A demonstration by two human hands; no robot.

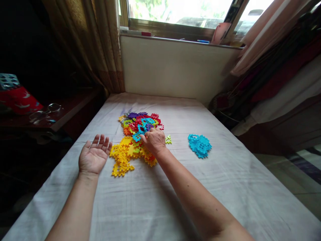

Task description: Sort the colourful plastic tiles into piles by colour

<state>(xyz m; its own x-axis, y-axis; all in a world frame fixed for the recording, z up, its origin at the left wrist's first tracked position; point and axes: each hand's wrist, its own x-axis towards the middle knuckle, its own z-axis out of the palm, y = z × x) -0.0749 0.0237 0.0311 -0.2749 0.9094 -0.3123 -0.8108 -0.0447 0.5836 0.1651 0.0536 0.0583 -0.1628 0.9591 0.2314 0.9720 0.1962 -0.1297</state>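
A heap of colourful interlocking plastic building pieces (pixel 135 124) lies on the cloth, with red, purple, orange, green and blue ones mixed together. My right hand (pixel 154 140) reaches into it, fingers curled and closed on a blue building piece (pixel 136 136); the fingertips are partly hidden. Yellow building pieces (pixel 122 160) are bunched at the near side of the heap. Just left of these, my left hand (pixel 94 155) rests palm up, open, with nothing in it. Apart on the right sits a small pile of blue building pieces (pixel 200 146). One light green triangular piece (pixel 168 139) shows beside my right wrist.
A pale checked cloth (pixel 208 190) covers the surface under everything. To the left, a dark wooden table (pixel 72 108) bears glasses (pixel 46 112) and a red patterned container (pixel 20 98). A window ledge (pixel 180 39) runs along the back; clothes (pixel 281 83) hang at the right.
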